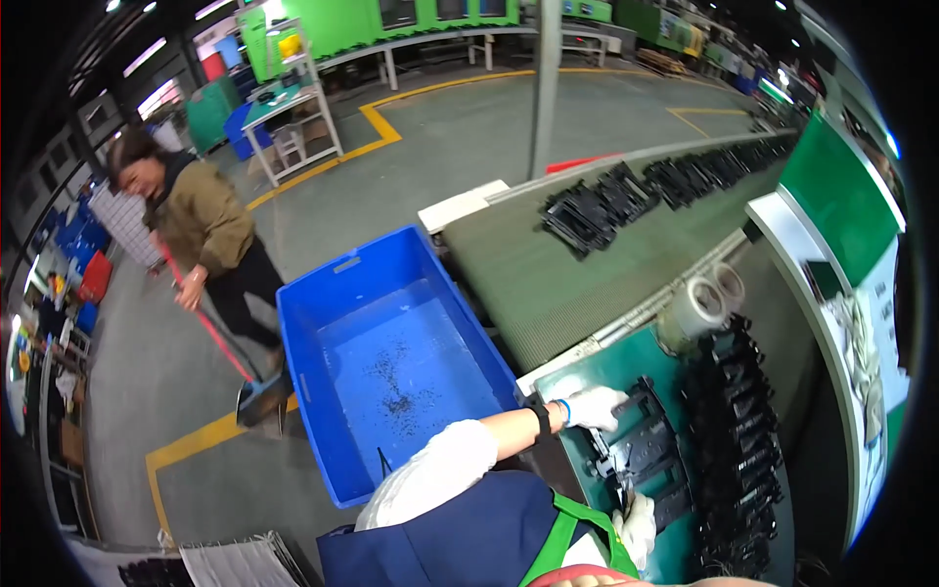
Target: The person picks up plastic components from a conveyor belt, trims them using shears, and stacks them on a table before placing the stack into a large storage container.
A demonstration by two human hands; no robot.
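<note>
A black molded plastic frame [646, 445] with openings lies on the green tabletop [558, 382] in front of me. My left hand [595, 409], in a white glove, has its fingers closed on the upper left edge of the frame. At the frame's lower edge is my right hand [636, 528], also gloved, closed around a small, partly metallic tool [622, 481] whose kind I cannot make out. The tool's tip is close against the frame's left side. To the right, a long row of similar black plastic parts [734, 440] stands packed together.
A blue bin [337, 367] with black bits on its bottom stands left of the table. Beyond the table a conveyor belt [518, 303] carries black parts [597, 210]. Tape rolls [706, 301] sit at its edge. At left, a person [210, 220] holds a broom and dustpan [262, 403].
</note>
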